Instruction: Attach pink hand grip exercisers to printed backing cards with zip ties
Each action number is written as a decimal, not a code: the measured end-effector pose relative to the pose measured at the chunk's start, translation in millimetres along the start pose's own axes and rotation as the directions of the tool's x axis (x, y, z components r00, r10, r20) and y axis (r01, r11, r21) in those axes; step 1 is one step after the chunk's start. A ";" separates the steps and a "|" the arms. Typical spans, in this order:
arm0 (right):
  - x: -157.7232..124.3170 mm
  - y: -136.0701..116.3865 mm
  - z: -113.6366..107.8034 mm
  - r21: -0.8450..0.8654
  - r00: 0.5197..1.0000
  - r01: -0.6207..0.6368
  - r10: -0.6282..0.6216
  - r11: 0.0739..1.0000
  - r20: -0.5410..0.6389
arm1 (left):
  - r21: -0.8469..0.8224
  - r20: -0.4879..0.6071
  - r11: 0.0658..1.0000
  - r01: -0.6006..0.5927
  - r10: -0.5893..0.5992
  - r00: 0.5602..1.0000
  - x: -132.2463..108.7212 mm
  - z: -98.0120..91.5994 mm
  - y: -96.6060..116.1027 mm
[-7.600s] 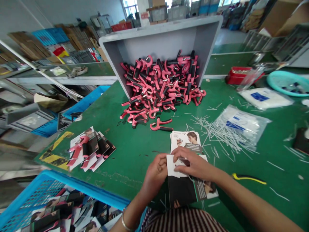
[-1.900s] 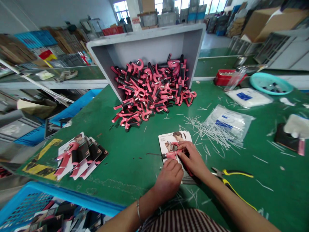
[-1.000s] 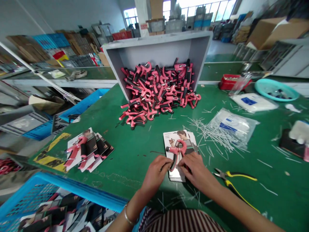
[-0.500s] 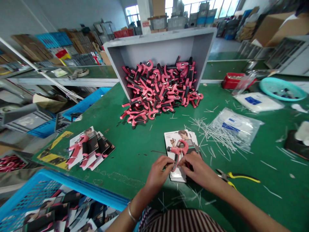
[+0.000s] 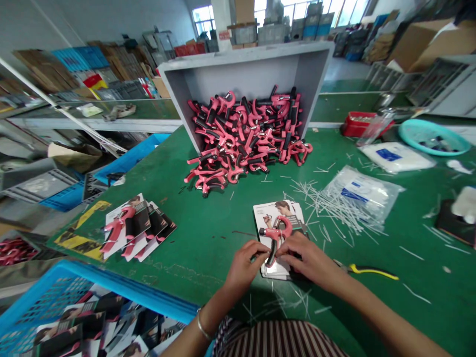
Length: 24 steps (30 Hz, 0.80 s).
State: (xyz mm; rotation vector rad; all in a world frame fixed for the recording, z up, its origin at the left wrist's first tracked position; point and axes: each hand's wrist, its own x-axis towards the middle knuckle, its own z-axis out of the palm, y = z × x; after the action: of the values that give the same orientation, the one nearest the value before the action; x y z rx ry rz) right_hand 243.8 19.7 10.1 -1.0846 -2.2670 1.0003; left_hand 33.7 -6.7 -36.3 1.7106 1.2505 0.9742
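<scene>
A red hand tool (image 5: 283, 226) with a hook-shaped end, a black knob and a black grip lies on a small stack of printed cards (image 5: 263, 214). At the lower end of the grip my left hand (image 5: 243, 265) is closed in a pinch, its fingertips against the left side. From the other side my right hand (image 5: 303, 253) pinches close to the same grip, resting over the cards. What is between the fingertips is too small to make out. Thin white plastic ties (image 5: 334, 210) are strewn to the right of the cards.
A tipped grey crate (image 5: 241, 74) spills many red tools (image 5: 241, 134) at the back. Carded tools (image 5: 137, 228) lie at left, above a blue basket (image 5: 178, 307) of more. Yellow-handled pliers (image 5: 372, 271), plastic bags (image 5: 360, 193) and a turquoise tray (image 5: 409, 136) are at right.
Both hands stay at the tool's grip with only slight finger movement. The right forearm now covers more of the pliers. The view has shifted a little.
</scene>
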 end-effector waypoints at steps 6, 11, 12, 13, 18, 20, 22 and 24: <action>-11.5 -5.5 9.0 -0.340 1.000 0.007 -0.013 0.940 -0.018 | -0.049 -0.025 0.999 0.003 -0.004 1.000 -0.3 2.1 2.5; -12.4 -3.8 12.9 -0.272 0.999 -0.033 0.021 0.962 -0.046 | -0.052 -0.022 0.999 0.011 -0.012 1.000 0.1 4.8 6.4; -11.9 -2.5 13.6 -0.213 0.998 -0.041 0.031 0.976 -0.050 | -0.050 -0.027 0.999 0.021 -0.022 0.999 0.3 5.3 6.4; -11.2 -1.4 14.3 -0.162 0.998 -0.045 0.037 0.986 -0.054 | -0.048 -0.030 0.998 0.032 -0.033 0.999 0.5 5.9 6.1; -7.9 -3.5 19.3 -0.129 0.989 -0.030 0.011 0.991 -0.146 | -0.048 -0.015 0.998 0.044 -0.044 0.999 1.4 8.0 2.6; -8.4 -6.5 23.6 -0.159 0.986 -0.015 -0.013 0.987 -0.168 | -0.045 -0.008 0.998 0.047 -0.047 0.999 1.6 8.6 1.9; -10.5 -8.3 29.2 -0.223 0.983 0.003 -0.044 0.975 -0.176 | -0.041 -0.012 0.998 0.053 -0.053 0.999 1.6 9.0 1.9; -13.6 -8.2 34.6 -0.297 0.982 0.029 -0.083 0.954 -0.171 | -0.048 -0.017 0.997 0.060 -0.061 0.998 1.7 9.3 2.7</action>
State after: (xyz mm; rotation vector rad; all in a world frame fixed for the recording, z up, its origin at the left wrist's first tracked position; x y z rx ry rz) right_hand 225.9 -9.3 -7.0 -1.1683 -2.3277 0.5257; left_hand 43.5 -7.0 -37.3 1.6213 1.2743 0.9785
